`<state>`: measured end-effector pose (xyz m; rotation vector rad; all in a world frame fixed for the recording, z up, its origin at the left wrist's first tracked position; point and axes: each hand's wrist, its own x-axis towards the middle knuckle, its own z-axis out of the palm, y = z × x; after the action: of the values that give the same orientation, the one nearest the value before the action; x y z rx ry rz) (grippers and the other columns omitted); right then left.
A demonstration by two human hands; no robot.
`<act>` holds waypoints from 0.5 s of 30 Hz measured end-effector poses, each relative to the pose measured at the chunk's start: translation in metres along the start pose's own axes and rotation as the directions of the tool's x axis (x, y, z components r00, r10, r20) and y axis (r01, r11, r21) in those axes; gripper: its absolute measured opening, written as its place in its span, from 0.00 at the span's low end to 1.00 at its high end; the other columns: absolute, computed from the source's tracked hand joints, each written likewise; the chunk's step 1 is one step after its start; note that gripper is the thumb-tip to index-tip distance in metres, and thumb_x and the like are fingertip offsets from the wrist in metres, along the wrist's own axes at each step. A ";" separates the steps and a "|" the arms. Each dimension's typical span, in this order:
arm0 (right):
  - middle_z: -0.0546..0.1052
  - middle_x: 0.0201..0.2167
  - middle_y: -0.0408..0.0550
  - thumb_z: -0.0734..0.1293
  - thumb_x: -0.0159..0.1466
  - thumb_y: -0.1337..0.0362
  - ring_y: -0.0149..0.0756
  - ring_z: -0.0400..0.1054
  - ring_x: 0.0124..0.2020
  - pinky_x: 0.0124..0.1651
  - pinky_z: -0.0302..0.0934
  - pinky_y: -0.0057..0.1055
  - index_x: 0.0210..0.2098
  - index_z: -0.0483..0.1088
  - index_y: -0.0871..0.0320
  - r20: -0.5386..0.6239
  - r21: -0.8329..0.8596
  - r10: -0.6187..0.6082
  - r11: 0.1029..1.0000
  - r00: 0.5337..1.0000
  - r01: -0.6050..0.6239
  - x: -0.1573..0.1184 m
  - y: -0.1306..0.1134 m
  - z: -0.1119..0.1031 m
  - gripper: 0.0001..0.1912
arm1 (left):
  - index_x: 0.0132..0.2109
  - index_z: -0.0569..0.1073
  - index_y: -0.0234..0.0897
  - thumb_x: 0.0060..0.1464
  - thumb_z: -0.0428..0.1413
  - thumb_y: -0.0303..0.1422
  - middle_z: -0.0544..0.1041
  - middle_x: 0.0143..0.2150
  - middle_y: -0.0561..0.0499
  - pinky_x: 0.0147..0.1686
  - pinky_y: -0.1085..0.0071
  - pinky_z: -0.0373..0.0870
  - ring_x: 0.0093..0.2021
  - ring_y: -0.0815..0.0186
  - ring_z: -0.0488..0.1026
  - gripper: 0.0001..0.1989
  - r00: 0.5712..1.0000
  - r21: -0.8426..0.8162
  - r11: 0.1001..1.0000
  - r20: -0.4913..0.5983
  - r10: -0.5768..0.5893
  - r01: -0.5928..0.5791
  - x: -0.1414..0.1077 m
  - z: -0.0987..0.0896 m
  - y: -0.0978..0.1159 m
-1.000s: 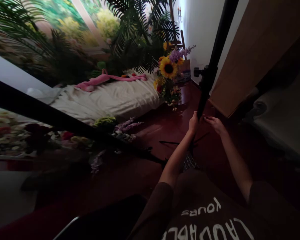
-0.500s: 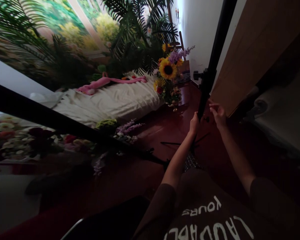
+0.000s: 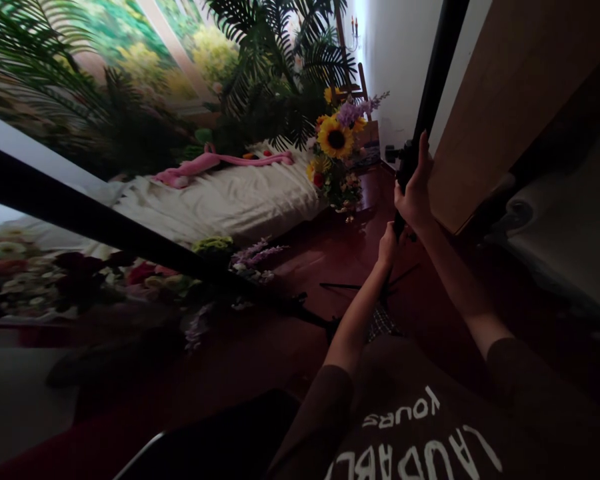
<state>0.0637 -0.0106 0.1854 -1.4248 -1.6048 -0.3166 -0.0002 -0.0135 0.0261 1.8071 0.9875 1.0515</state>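
A black light stand (image 3: 437, 73) rises on a slant in front of me, with a clamp knob (image 3: 393, 154) on its collar. My left hand (image 3: 389, 249) is closed around the lower tube. Just above it, my right hand (image 3: 414, 197) wraps the tube below the collar, thumb on the near side and one finger stretched up along it. Its other fingers are partly hidden. The stand's thin legs (image 3: 341, 287) spread near the floor below my hands.
A second black pole (image 3: 115, 237) crosses the left side. Beyond it lies a pink plush toy (image 3: 200, 165) on a cream cloth (image 3: 230, 200). Sunflowers (image 3: 336, 139) stand near the dark red floor (image 3: 305, 267); a wooden panel (image 3: 475, 147) is at the right.
My right hand has moved up and left from beside the stand onto its tube below the collar. My left hand keeps its hold lower down.
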 end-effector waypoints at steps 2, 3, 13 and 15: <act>0.38 0.71 0.53 0.57 0.68 0.61 0.48 0.34 0.73 0.70 0.40 0.53 0.70 0.23 0.53 0.010 -0.015 0.025 1.000 1.000 -0.025 -0.013 0.005 0.005 0.42 | 0.55 0.62 0.34 0.60 0.51 0.38 0.77 0.40 0.41 0.38 0.67 0.70 0.38 0.59 0.77 0.19 1.000 0.001 1.000 -0.005 0.002 -0.002 0.001 0.001 -0.002; 0.38 0.71 0.52 0.56 0.68 0.59 0.49 0.34 0.72 0.70 0.40 0.54 0.70 0.23 0.53 0.016 -0.014 0.042 0.999 0.999 -0.041 -0.022 0.007 0.009 0.41 | 0.56 0.62 0.35 0.60 0.52 0.37 0.77 0.42 0.41 0.40 0.67 0.71 0.40 0.59 0.77 0.20 1.000 0.000 1.000 -0.008 0.014 -0.014 0.002 0.002 -0.004; 0.50 0.69 0.55 0.64 0.64 0.60 0.51 0.46 0.70 0.69 0.49 0.47 0.69 0.45 0.54 0.183 0.220 0.255 0.931 0.949 -0.293 -0.088 0.024 0.035 0.38 | 0.63 0.59 0.30 0.60 0.49 0.31 0.70 0.58 0.32 0.49 0.60 0.72 0.50 0.54 0.75 0.25 0.998 0.066 0.996 0.002 0.057 -0.057 0.011 0.010 -0.021; 0.52 0.69 0.54 0.65 0.63 0.61 0.50 0.47 0.70 0.69 0.48 0.47 0.68 0.47 0.53 0.182 0.235 0.237 0.932 0.954 -0.276 -0.088 0.026 0.031 0.37 | 0.64 0.59 0.30 0.60 0.49 0.31 0.69 0.59 0.32 0.50 0.61 0.71 0.52 0.54 0.74 0.26 0.998 0.048 0.997 -0.009 0.061 -0.060 0.011 0.010 -0.023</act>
<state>0.0624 -0.0377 0.0924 -1.4589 -1.4917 0.1536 0.0077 0.0023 0.0050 1.8824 0.9777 1.0838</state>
